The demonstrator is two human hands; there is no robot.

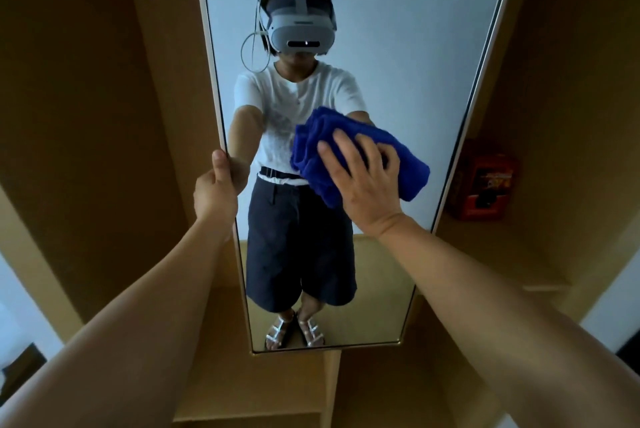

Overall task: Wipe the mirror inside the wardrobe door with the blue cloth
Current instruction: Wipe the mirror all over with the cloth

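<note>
A person cleans the mirror (398, 46) on the inside of a wardrobe door (104, 98); the right hand (363, 178), fingers spread and only slightly bent, presses the bunched blue cloth (311, 150) flat against the glass at about mid-height, right of centre; the left hand (214, 188) grips the mirror's left edge, thumb laid up along the frame and the other fingers hidden behind it, steadying the door. The likeliest trouble is the cloth slipping from under a palm that presses rather than grasps, since its folds bulge out past the fingers on both sides; a hard sideways stroke could also swing the door if the left grip loosens; bare fingertips running past the cloth's edge would smear glass just wiped; the top and bottom of the glass lie well apart from the cloth, so the reach may leave them missed. A red box (485, 181) sits on a shelf beside the right edge.
</note>
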